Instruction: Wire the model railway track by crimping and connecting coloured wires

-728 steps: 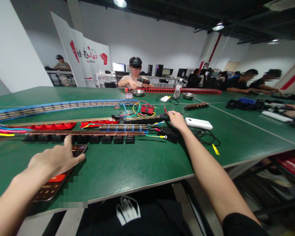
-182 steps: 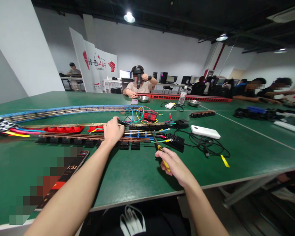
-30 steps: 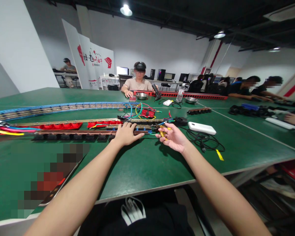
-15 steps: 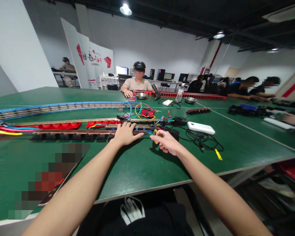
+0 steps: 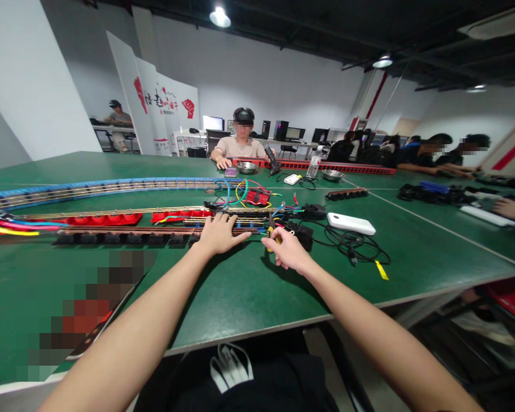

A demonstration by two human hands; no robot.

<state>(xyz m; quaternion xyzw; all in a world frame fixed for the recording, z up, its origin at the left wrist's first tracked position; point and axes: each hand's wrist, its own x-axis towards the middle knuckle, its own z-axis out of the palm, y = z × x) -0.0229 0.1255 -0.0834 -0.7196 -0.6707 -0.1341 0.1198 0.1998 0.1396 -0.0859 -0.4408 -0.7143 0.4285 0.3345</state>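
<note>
Across the green tabletop (image 5: 240, 297), brown-railed track (image 5: 120, 233) runs beneath your left hand (image 5: 217, 234), its fingers spread, while your right hand (image 5: 290, 252) grips a yellow-handled tool (image 5: 270, 232) near the track's end.

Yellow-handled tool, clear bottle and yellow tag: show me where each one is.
Yellow-handled tool (image 5: 270, 232): head view, on its handle.
Clear bottle (image 5: 313, 166): head view, on its body.
Yellow tag (image 5: 381, 270): head view, on its middle.

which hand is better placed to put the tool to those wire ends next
Probably the right hand: it grips the yellow-handled tool close to the wire ends, while the left hand lies spread over the long strips.
</note>
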